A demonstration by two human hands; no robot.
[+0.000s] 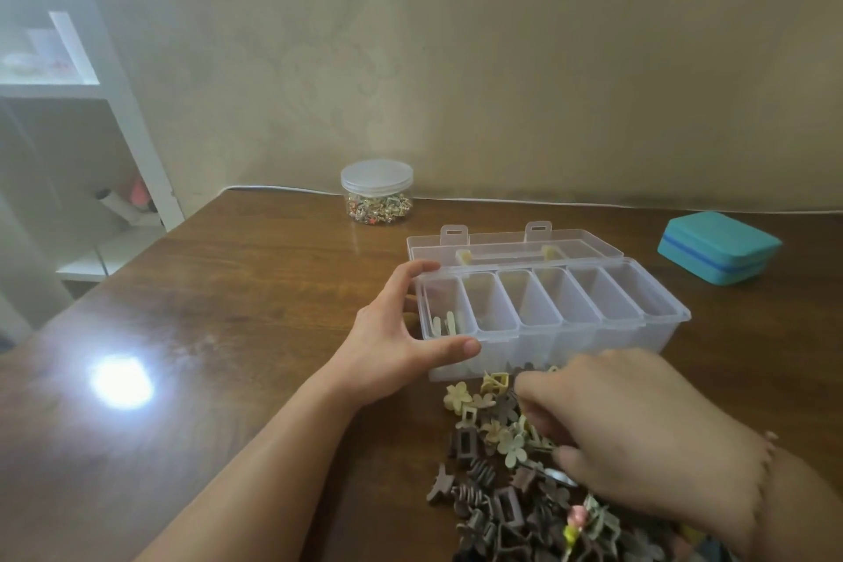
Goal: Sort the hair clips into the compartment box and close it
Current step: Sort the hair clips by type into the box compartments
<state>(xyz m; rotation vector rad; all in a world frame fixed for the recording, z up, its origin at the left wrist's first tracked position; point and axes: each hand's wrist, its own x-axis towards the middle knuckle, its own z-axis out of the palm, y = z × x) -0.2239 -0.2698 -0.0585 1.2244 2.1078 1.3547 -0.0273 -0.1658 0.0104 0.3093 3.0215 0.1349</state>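
Observation:
A clear plastic compartment box (661, 310) stands open on the wooden table, its lid (515, 244) folded back behind it. It has several long compartments; the leftmost holds a few cream clips (449, 324). My left hand (401, 342) grips the box's left end, thumb on the front corner and fingers on the back corner. A pile of small hair clips (497, 470) in cream, green, brown and grey lies in front of the box. My right hand (638, 438) is down on the pile with fingers curled among the clips; whether it holds one is hidden.
A round clear jar (377, 192) with a lid, filled with small coloured pieces, stands at the back near the wall. A teal case (716, 246) lies at the back right. A white shelf unit (91, 114) stands left of the table.

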